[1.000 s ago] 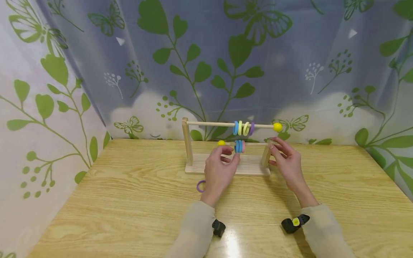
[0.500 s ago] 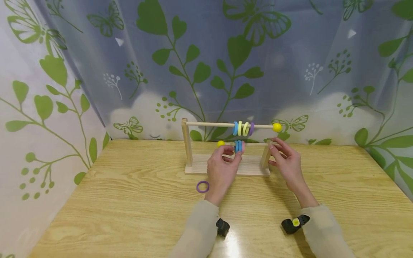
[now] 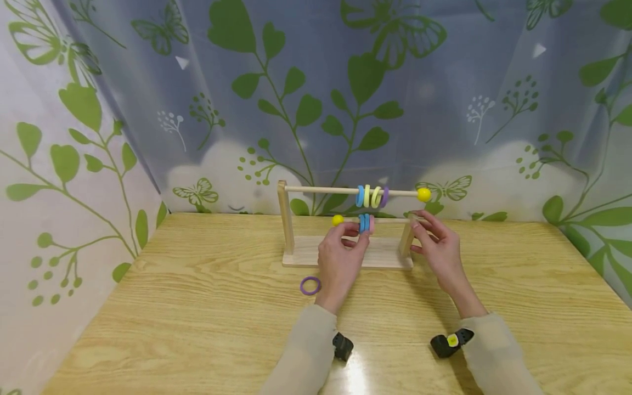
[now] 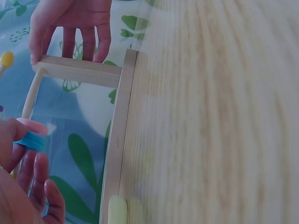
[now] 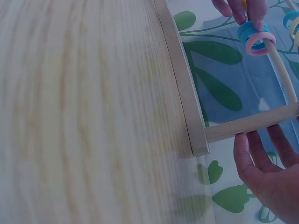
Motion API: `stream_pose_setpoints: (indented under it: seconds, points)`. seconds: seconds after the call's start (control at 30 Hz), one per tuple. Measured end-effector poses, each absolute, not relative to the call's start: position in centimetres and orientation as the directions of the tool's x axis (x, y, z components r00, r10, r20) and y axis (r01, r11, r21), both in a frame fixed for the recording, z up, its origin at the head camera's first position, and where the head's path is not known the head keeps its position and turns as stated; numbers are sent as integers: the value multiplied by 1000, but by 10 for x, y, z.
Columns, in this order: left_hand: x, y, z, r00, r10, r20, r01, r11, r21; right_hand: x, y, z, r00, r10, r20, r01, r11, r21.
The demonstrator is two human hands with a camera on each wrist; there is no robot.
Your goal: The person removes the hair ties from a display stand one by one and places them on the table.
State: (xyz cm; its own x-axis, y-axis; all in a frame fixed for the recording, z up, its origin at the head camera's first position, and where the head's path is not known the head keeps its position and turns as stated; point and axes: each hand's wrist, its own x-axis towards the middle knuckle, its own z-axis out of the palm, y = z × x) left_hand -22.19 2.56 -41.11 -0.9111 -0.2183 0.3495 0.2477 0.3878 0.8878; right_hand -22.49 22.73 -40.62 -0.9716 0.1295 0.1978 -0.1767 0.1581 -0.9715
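A wooden ring stand (image 3: 385, 253) carries two rods. My left hand (image 3: 340, 263) pinches blue rings (image 3: 364, 224) on the lower rod, thumb in front; a pink ring (image 3: 372, 224) sits against their right side. In the left wrist view, the pink ring (image 4: 32, 126) lies just beyond the blue rings (image 4: 31, 141). My right hand (image 3: 438, 247) grips the short right post (image 3: 407, 237) near its top, where the lower rod joins it. In the right wrist view, fingertips of the right hand (image 5: 271, 172) rest along the outer side of this post (image 5: 252, 122).
The upper rod (image 3: 321, 190) bears a blue ring (image 3: 360, 196), two yellow rings (image 3: 367, 196) and a purple ring (image 3: 385, 197), ending in a yellow ball (image 3: 424, 195). A loose purple ring (image 3: 310, 286) lies on the table. A pale yellow piece (image 4: 117, 210) shows beside the base.
My left hand has shifted slightly right, uncovering more of the loose purple ring on the table. The right hand has stayed on the post.
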Motion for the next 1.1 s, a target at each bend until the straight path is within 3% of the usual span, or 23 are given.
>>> stream_pose_setpoints:
  seconds: [1.1]
  points:
    - [-223, 21, -411, -897, -252, 363, 250, 388, 887, -226, 228, -408, -970, 128, 205, -188, 131, -973]
